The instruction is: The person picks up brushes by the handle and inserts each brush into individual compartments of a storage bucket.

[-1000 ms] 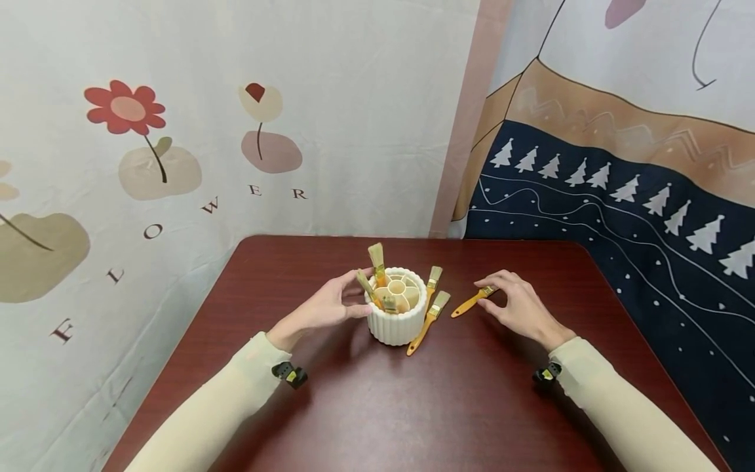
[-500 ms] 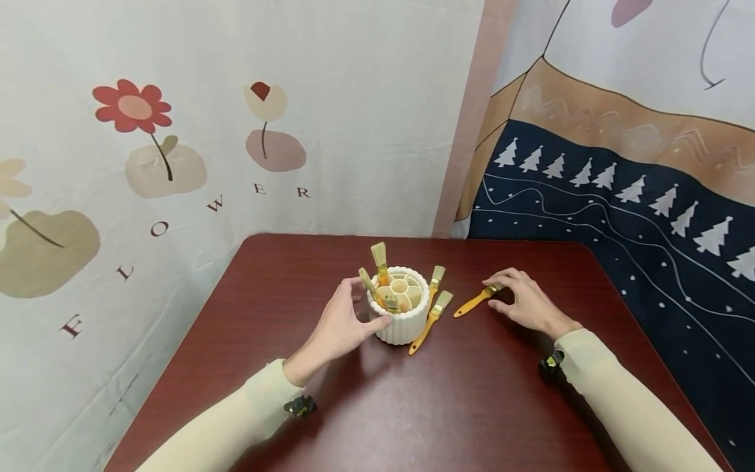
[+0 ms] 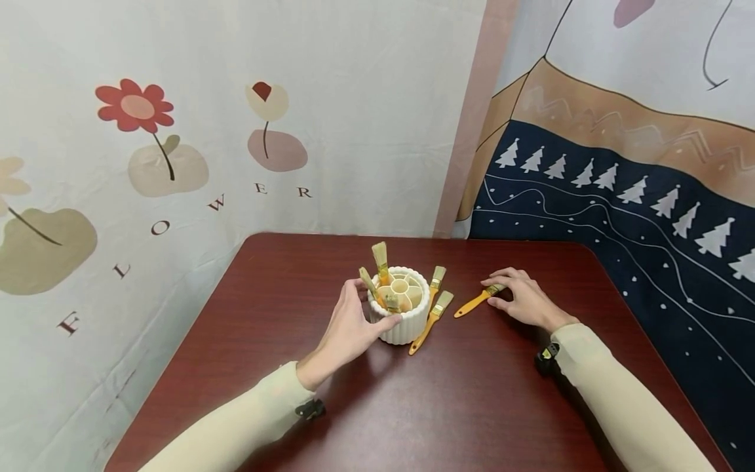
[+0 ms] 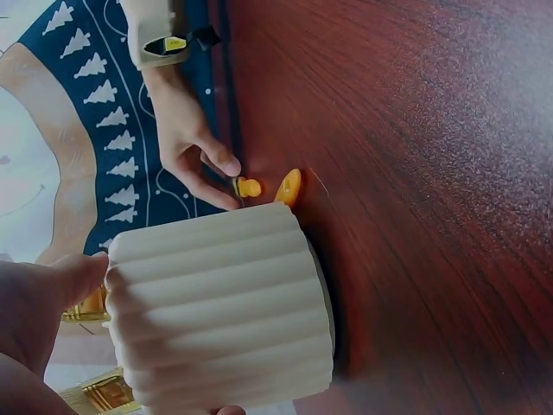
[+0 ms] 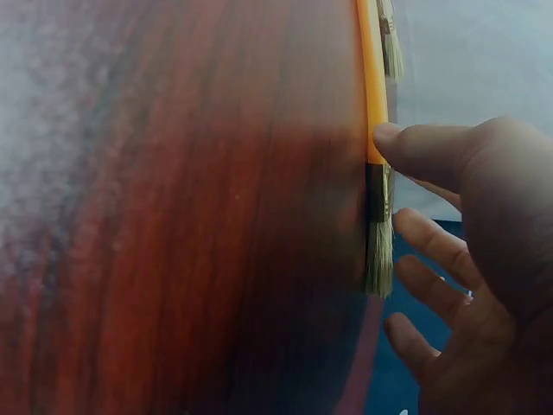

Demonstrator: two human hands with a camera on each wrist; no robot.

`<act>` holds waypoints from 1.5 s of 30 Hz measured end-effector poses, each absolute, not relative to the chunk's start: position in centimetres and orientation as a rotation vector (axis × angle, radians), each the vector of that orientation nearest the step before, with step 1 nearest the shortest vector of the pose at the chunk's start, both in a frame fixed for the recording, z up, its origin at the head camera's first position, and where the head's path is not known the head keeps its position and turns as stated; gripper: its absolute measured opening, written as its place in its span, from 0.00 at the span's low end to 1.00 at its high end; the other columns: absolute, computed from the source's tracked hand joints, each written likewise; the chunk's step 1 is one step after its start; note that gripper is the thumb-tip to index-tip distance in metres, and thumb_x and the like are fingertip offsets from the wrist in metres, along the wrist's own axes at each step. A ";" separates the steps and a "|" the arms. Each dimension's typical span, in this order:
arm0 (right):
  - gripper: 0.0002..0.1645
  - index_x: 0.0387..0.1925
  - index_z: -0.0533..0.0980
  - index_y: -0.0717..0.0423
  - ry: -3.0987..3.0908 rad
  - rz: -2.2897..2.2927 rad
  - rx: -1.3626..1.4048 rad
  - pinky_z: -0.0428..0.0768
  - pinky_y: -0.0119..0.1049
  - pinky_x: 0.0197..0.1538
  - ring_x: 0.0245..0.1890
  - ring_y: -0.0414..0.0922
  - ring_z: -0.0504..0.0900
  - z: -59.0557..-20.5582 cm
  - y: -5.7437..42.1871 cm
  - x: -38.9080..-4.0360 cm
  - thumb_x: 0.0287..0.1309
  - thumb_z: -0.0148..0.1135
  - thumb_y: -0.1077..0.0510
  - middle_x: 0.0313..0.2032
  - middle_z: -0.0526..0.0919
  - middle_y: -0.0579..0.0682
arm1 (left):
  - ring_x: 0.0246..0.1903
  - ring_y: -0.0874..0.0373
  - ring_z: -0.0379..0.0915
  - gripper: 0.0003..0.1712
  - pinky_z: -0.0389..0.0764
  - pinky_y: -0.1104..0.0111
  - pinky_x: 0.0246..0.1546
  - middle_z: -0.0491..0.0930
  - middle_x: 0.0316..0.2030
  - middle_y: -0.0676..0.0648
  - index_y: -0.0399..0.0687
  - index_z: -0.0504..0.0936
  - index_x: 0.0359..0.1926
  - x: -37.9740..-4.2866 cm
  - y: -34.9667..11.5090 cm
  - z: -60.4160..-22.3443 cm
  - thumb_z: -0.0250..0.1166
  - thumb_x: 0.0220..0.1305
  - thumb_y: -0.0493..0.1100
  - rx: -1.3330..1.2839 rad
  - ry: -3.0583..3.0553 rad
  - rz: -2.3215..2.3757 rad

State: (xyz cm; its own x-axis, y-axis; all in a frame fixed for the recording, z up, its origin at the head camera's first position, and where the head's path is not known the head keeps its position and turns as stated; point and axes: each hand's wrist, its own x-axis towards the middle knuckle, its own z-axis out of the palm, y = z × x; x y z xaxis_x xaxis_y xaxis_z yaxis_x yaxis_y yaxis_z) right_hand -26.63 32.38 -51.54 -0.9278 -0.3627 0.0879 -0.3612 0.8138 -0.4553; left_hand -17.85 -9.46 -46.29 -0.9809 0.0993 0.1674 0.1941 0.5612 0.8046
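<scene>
A white ribbed round pot (image 3: 408, 328) with petal-shaped compartments stands on the table. My left hand (image 3: 348, 331) grips it from the left, thumb across the near side by the rim and fingers behind. Three paintbrushes (image 3: 380, 254) stand in the pot's left and front compartments, bristles up. On the right, my right hand (image 3: 527, 299) pinches a yellow-handled paintbrush (image 3: 472, 306) between thumb and index finger near its ferrule. That brush lies low at the tabletop, handle pointing toward the pot. In the right wrist view the thumb (image 5: 406, 143) touches its handle (image 5: 373, 78).
Two more yellow paintbrushes lie right beside the pot, a nearer brush (image 3: 433, 316) and a farther brush (image 3: 438, 278). The dark red table (image 3: 460, 406) meets a printed cloth backdrop (image 3: 366, 164) at its far edge.
My left hand has shifted right and nearer, its thumb sliding along the front of the pot. The right hand stays at the same brush. The view has turned slightly left.
</scene>
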 end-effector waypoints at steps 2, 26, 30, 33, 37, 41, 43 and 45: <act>0.27 0.75 0.86 0.51 2.986 -0.738 -0.595 0.70 0.79 0.77 0.77 0.68 0.71 -51.6 32.3 -26.7 0.79 0.76 0.56 0.77 0.79 0.64 | 0.61 0.39 0.83 0.55 0.83 0.57 0.58 0.78 0.67 0.33 0.36 0.68 0.75 -17.9 -9.5 -46.3 0.90 0.63 0.57 -0.251 -2.688 -1.394; 0.12 0.53 0.89 0.52 3.001 -0.783 -0.471 0.83 0.64 0.69 0.58 0.57 0.82 -51.5 33.1 -27.0 0.72 0.82 0.61 0.54 0.92 0.57 | 0.65 0.40 0.88 0.53 0.88 0.47 0.68 0.81 0.67 0.36 0.37 0.72 0.75 -18.3 -10.1 -46.2 0.90 0.63 0.56 -0.258 -2.698 -1.439; 0.10 0.49 0.87 0.51 3.001 -0.803 -0.453 0.89 0.58 0.63 0.50 0.52 0.87 -51.4 33.1 -27.0 0.72 0.82 0.62 0.47 0.93 0.53 | 0.63 0.42 0.89 0.52 0.89 0.47 0.67 0.81 0.67 0.36 0.37 0.72 0.75 -18.3 -10.1 -46.1 0.90 0.63 0.56 -0.257 -2.700 -1.446; 0.10 0.47 0.87 0.50 3.010 -0.827 -0.438 0.90 0.55 0.61 0.48 0.50 0.88 -51.4 33.2 -27.0 0.72 0.82 0.62 0.45 0.93 0.51 | 0.63 0.42 0.90 0.52 0.89 0.47 0.67 0.81 0.67 0.36 0.37 0.72 0.75 -18.4 -10.2 -46.1 0.91 0.63 0.55 -0.257 -2.701 -1.462; 0.10 0.48 0.87 0.50 3.038 -0.865 -0.432 0.90 0.56 0.62 0.48 0.50 0.88 -51.1 33.2 -26.7 0.72 0.82 0.61 0.45 0.93 0.52 | 0.63 0.41 0.90 0.51 0.90 0.47 0.66 0.82 0.67 0.36 0.37 0.72 0.75 -18.5 -10.3 -46.0 0.91 0.63 0.53 -0.266 -2.698 -1.475; 0.10 0.50 0.87 0.51 3.055 -0.916 -0.421 0.90 0.59 0.63 0.50 0.52 0.90 -50.8 33.2 -26.4 0.73 0.82 0.59 0.46 0.93 0.53 | 0.62 0.41 0.91 0.51 0.90 0.46 0.66 0.82 0.67 0.36 0.37 0.72 0.75 -18.5 -10.3 -46.0 0.91 0.63 0.53 -0.269 -2.696 -1.494; 0.11 0.51 0.87 0.52 3.057 -0.948 -0.412 0.91 0.59 0.64 0.50 0.53 0.91 -50.6 33.2 -26.2 0.73 0.82 0.59 0.47 0.93 0.55 | 0.63 0.40 0.90 0.51 0.90 0.45 0.67 0.82 0.67 0.36 0.38 0.72 0.76 -18.5 -10.4 -46.0 0.91 0.63 0.52 -0.266 -2.696 -1.513; 0.12 0.52 0.87 0.52 3.063 -0.979 -0.403 0.92 0.58 0.63 0.50 0.53 0.92 -50.3 33.1 -25.9 0.74 0.82 0.58 0.48 0.94 0.56 | 0.63 0.39 0.91 0.51 0.90 0.43 0.68 0.82 0.67 0.36 0.38 0.72 0.76 -18.5 -10.4 -46.0 0.91 0.63 0.52 -0.271 -2.694 -1.525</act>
